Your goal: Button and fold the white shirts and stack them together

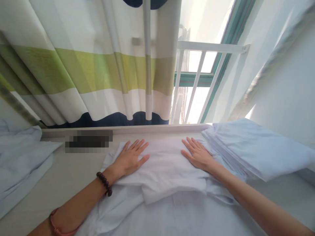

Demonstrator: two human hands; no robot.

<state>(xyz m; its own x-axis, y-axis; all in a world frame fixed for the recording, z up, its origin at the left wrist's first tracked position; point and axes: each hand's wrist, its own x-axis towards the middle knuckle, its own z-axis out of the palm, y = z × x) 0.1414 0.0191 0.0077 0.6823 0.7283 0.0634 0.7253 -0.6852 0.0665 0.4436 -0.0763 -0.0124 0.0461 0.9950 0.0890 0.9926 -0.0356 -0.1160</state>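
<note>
A white cloth garment [164,173] lies spread on the pale surface in front of me, its upper part folded over and wrinkled. Flat on its left side rests my left hand [131,159], fingers spread, with a dark bead bracelet at the wrist. My right hand [197,153] presses flat on the garment's right side, also with fingers apart. Neither hand grips anything. The near end of the garment runs out of view at the bottom.
A stack of folded white cloth [256,144] sits at the right, close to my right hand. More white cloth [19,164] lies at the left. Behind the surface's raised edge [152,128] hang a green-striped curtain [98,72] and a white railing [211,46] before a window.
</note>
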